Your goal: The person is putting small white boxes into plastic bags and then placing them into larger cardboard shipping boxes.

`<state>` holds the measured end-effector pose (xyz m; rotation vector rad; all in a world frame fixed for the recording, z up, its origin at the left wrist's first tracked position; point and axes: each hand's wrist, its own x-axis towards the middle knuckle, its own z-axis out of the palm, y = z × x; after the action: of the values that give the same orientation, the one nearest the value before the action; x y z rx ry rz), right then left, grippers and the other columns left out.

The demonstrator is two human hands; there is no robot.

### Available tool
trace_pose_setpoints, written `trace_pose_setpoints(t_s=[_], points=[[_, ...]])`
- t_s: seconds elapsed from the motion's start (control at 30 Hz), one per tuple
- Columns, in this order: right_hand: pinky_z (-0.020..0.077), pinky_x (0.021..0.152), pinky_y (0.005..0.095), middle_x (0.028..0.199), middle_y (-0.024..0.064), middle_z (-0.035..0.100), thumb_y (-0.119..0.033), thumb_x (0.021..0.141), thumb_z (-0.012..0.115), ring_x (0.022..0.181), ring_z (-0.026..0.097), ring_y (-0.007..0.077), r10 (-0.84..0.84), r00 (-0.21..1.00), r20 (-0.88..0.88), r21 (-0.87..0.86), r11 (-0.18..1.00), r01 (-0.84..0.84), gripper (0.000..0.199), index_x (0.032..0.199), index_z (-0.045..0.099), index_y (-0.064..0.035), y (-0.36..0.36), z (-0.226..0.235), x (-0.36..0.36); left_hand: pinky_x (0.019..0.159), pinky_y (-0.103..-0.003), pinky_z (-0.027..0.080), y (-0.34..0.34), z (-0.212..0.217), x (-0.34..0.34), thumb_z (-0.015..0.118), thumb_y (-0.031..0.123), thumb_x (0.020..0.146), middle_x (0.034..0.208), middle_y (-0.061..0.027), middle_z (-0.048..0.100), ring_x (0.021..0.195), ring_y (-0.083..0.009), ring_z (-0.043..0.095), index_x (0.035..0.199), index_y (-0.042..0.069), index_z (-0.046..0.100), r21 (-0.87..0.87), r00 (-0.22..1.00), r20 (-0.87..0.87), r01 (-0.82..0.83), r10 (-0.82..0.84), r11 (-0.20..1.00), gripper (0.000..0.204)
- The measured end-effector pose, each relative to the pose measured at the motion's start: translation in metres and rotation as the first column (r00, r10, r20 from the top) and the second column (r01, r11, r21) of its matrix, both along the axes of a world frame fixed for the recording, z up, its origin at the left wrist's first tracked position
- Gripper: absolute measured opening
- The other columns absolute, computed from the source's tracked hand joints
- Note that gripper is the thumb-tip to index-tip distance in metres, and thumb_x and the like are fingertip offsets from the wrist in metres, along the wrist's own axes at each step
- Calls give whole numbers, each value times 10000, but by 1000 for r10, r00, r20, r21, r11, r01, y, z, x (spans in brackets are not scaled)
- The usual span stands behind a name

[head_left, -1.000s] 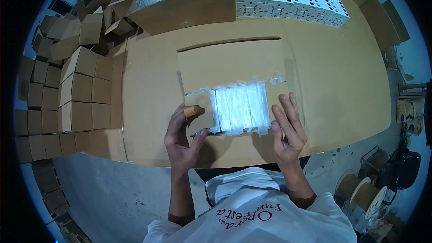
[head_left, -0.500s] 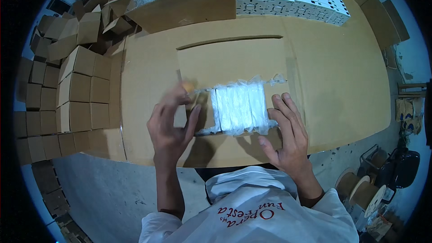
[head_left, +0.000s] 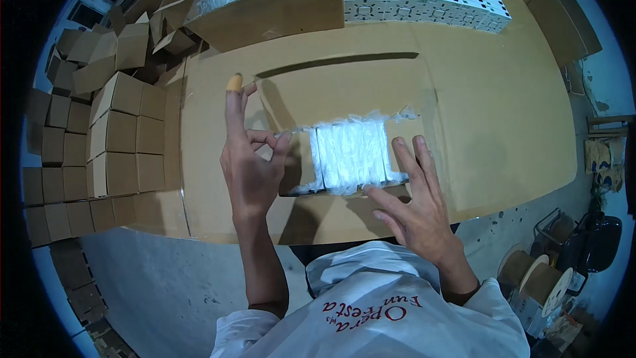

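A crinkly, film-wrapped rectangular bundle (head_left: 349, 152) lies on smooth brown cardboard (head_left: 344, 86); at its far left corner the left hand (head_left: 250, 169) curls thumb to finger, grip unclear; the right hand (head_left: 422, 212), loosely spread, merely touches its near right edge

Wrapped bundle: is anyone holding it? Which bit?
Hard to tell: the left hand seems to pinch the far left plastic end of the wrapped bundle; the right hand has only a fingertip at its near edge.
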<state>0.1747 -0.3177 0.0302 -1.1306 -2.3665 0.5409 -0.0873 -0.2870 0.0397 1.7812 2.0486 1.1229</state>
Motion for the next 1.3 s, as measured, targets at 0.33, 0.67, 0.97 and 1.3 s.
trace_pose_setpoints(t_s=[0.33, 0.67, 0.97, 1.3], points=[[296, 1103, 612, 1376, 240, 407, -236, 803, 741, 1329, 351, 469, 32, 999, 36, -88, 996, -29, 373, 1173, 700, -228, -9, -5, -3, 981, -439, 472, -57, -57, -21, 737, 151, 808, 1223, -172, 533, 1132, -276, 567, 1348, -40, 473, 455, 890, 334, 137, -311, 880, 631], [471, 977, 470, 1149, 197, 603, 3, 719, 742, 1109, 580, 363, -143, 901, -410, 3, 987, 158, 390, 1101, 673, -37, -16, -21, 29, 1047, -526, 464, -65, -65, -26, 781, 222, 797, 1196, -167, 546, 1178, -337, 548, 1038, 16, 688, 422, 911, 248, 204, -329, 883, 331], [547, 856, 369, 1230, 165, 603, 56, 749, 747, 1095, 611, 280, -181, 906, -382, 72, 972, 224, 301, 1033, 725, -44, 11, -13, 39, 972, -492, 547, -64, -66, -6, 806, 215, 786, 1216, -160, 556, 1191, -388, 559, 1013, 13, 716, 375, 948, 111, 237, -297, 896, 316], [569, 805, 323, 1163, 145, 640, 51, 738, 775, 1008, 657, 251, -211, 876, -433, 106, 954, 282, 256, 975, 739, -41, 16, -23, 44, 988, -500, 526, -57, -63, 0, 786, 140, 764, 1228, -175, 561, 1204, -379, 550, 1013, 7, 728, 339, 937, 140, 259, -321, 904, 288]])
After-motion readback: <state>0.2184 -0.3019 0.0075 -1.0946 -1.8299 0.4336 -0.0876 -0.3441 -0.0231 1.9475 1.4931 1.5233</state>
